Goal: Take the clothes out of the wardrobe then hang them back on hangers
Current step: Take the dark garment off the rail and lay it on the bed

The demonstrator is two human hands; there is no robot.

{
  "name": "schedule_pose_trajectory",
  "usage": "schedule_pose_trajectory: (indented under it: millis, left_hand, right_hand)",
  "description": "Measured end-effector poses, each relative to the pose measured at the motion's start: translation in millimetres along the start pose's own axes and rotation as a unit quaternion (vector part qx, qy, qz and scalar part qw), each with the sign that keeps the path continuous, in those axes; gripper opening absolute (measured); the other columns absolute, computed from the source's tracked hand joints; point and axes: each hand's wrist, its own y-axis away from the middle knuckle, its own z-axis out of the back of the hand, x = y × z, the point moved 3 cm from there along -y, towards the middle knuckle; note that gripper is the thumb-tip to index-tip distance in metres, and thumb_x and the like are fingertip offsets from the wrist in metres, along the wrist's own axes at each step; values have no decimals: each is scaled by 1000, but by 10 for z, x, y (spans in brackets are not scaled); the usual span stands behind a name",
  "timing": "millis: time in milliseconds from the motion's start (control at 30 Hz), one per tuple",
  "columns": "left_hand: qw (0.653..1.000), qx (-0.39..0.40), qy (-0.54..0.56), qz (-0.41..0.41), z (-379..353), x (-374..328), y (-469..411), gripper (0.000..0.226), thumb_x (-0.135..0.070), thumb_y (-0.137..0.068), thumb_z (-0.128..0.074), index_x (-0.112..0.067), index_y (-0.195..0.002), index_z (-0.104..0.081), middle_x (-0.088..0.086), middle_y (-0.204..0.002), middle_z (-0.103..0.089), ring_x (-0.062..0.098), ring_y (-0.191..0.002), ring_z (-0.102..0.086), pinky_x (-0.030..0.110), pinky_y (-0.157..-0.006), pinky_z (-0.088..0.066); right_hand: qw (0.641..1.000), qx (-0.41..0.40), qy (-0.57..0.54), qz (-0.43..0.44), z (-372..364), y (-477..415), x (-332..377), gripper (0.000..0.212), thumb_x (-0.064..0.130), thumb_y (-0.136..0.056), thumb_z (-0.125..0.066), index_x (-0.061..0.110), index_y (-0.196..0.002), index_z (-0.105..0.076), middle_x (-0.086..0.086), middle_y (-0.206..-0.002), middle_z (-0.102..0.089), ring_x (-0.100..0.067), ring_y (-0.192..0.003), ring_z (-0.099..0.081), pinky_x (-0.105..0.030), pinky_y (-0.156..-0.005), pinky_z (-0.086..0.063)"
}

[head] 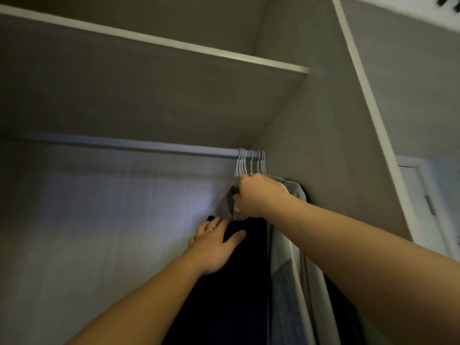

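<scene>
Overhead, a hanger (222, 197) is gripped in the right hand (258, 195); at seven o'clock, a dark garment (236, 295) is pressed by the flat left hand (214, 247).

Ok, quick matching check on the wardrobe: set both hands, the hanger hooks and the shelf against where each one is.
Things:
1. left hand
2. right hand
3. hanger hooks
4. shelf

Places:
A. bunched at the right end of the rod
B. above the rod
C. resting on the dark garment
D. gripping the grey garment just below the hooks

Pairs: 1-C, 2-D, 3-A, 4-B
</scene>
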Motion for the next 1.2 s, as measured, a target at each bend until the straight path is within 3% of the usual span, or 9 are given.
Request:
schedule_pose_trajectory:
  millis: [167,267,400,467,533,667,767,900,1200]
  left_hand:
    - [995,12,96,-39,-124,13,-131,97,-89,-70,-17,-41,-154,-24,-8,-161,-25,17,-149,-13,49,-119,-19]
    - [988,8,146,-50,-126,92,-148,91,-86,-72,-18,-44,-151,-27,-9,-158,-31,16,-148,-16,47,-119,-20]
    - [981,6,180,-66,-61,227,-114,57,-66,-96,-30,-43,-149,-32,-7,-154,-37,17,-147,-18,37,-120,-19]
    - [979,13,191,-69,-15,264,-103,52,-61,-99,-31,-42,-148,-34,-6,-153,-38,16,-147,-18,33,-117,-19]
    - [977,18,198,-71,23,294,-111,52,-61,-99,-31,-41,-147,-35,-5,-152,-39,16,-146,-20,33,-115,-20]
    - [978,29,194,-74,60,345,-110,52,-64,-98,-31,-43,-145,-34,-3,-150,-39,17,-145,-23,36,-115,-25]
    - [980,23,181,-79,36,380,-115,53,-69,-94,-31,-45,-142,-34,-4,-148,-42,19,-143,-26,42,-115,-28]
    - [982,27,171,-80,-6,404,-134,67,-82,-79,-25,-50,-137,-33,-8,-148,-42,18,-142,-28,47,-113,-30]
    - [980,18,183,-74,60,432,-157,68,-85,-74,-26,-53,-134,-35,-9,-146,-44,20,-140,-31,47,-112,-32]
  right_hand:
    - [992,-23,-94,-77,58,-150,50,16,20,-91,-55,8,-102,-56,-18,-116,-58,-39,-102,-59,-35,-72,-44]
    - [962,-31,-230,-144,110,-289,-12,13,17,-91,-55,6,-98,-54,-18,-105,-57,-36,-95,-62,-33,-71,-48]
    - [837,0,-494,-234,49,-405,-73,7,5,-90,-57,1,-95,-55,-19,-86,-60,-27,-60,-62,-27,-41,-52]
    - [774,49,-582,-245,-34,-455,-35,8,6,-97,-49,2,-103,-54,-19,-91,-59,-21,-53,-60,-22,-38,-49]
    - [721,86,-639,-255,-118,-505,-3,13,6,-101,-38,3,-97,-51,-16,-86,-58,-14,-39,-56,-17,-35,-43]
    - [647,141,-693,-285,-272,-606,44,28,14,-105,-28,4,-86,-46,-3,-48,-39,-6,-26,-28,-14,-27,-25]
    - [609,135,-726,-290,-333,-640,109,35,18,-105,-27,3,-80,-48,2,-37,-30,-5,-25,-22,-16,-24,-17]
    - [621,71,-724,-290,-382,-636,173,37,18,-103,-29,5,-74,-49,3,-33,-27,-7,-23,-20,-15,-25,-14]
    - [666,-31,-706,-239,-347,-678,222,26,16,-101,-40,5,-81,-54,3,-41,-28,-8,-31,-20,-17,-31,-16]
